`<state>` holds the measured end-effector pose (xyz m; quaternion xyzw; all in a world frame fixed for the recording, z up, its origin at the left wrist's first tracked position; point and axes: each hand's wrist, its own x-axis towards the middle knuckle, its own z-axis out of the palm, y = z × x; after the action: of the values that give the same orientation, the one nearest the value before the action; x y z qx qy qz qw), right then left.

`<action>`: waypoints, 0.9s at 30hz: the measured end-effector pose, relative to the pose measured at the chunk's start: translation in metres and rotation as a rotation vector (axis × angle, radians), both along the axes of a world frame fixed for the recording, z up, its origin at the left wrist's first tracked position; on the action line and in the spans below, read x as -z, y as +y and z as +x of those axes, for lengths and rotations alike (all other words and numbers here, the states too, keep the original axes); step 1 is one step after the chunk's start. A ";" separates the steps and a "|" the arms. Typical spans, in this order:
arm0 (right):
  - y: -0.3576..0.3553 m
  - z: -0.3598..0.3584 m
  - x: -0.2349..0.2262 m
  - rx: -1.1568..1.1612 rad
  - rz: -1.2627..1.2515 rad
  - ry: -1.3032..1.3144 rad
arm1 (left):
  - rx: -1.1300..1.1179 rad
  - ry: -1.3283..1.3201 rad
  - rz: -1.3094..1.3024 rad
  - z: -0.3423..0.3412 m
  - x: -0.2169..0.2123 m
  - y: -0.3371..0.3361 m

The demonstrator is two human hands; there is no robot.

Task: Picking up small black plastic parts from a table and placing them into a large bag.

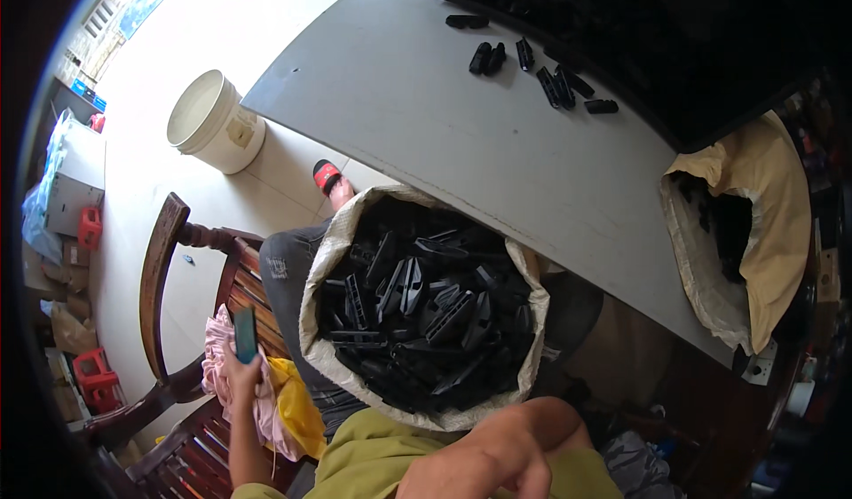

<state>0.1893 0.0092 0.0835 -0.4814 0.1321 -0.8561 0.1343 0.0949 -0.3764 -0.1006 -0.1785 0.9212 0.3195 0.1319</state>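
Observation:
At the left, my left hand is closed around a phone with a dark edge and a teal face, slightly blurred. It is held over a pink cloth on the wooden chair. My right hand is bent in front of my olive shirt, close to the lower edge; its fingertips are largely hidden or cut off. Between my legs stands a white woven sack, its rim rolled open, heaped with narrow black plastic parts. My right hand is just below the sack's near rim.
A grey table spans the far side, with several loose black parts beside a large black tray-like object. Another sack stands at the right. A white bucket, wooden chair and yellow cloth are left.

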 end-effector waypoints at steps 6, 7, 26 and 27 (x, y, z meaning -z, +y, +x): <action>-0.014 0.009 -0.018 -0.032 0.074 -0.015 | 0.176 -0.033 -0.500 0.093 0.095 -0.061; -0.015 0.011 -0.022 0.058 0.070 -0.016 | 0.179 -0.034 -0.495 0.091 0.092 -0.055; 0.104 0.051 0.152 1.800 1.586 -0.896 | 0.889 0.199 0.358 -0.109 -0.061 0.261; 0.104 0.053 0.156 1.733 1.465 -1.005 | 0.884 0.180 0.294 -0.108 -0.066 0.266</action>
<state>0.2423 0.1128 -0.0724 0.3341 0.7874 -0.4767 -0.2027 -0.0132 -0.1106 -0.0342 0.2798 0.8617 0.3737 0.1988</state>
